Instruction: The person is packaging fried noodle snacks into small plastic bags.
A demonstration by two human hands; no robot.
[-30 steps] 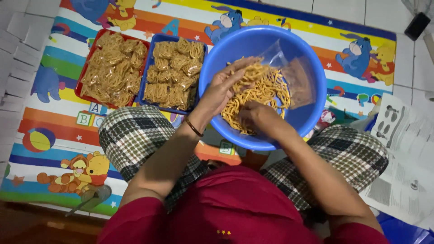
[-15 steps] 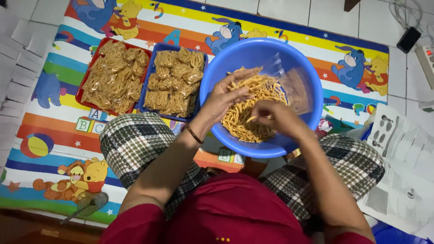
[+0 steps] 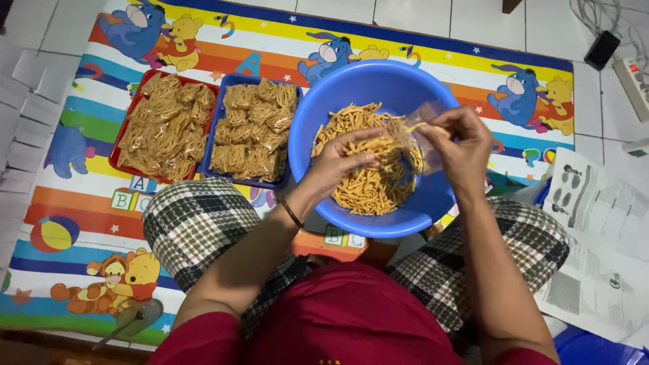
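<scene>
A big blue plastic bowl [image 3: 378, 84] rests between my knees, holding a heap of thin yellow snack sticks [image 3: 368, 189]. My left hand [image 3: 338, 162] is over the heap with a bunch of sticks pinched in its fingers, pushing them toward a small clear plastic bag [image 3: 416, 138]. My right hand [image 3: 460, 145] grips that bag by its mouth above the right side of the bowl. Some sticks show inside the bag.
Left of the bowl lie a red tray [image 3: 165, 125] and a blue tray [image 3: 253, 132], both filled with bagged snack packs. A colourful cartoon mat [image 3: 74, 203] covers the tiled floor. Printed paper sheets [image 3: 598, 236] lie at right, a power strip [image 3: 632, 78] at top right.
My right hand lifted the clear bag up out of the sticks toward the bowl's right side. My left hand gathered sticks and moved them to the bag's mouth. The camera view shifted slightly.
</scene>
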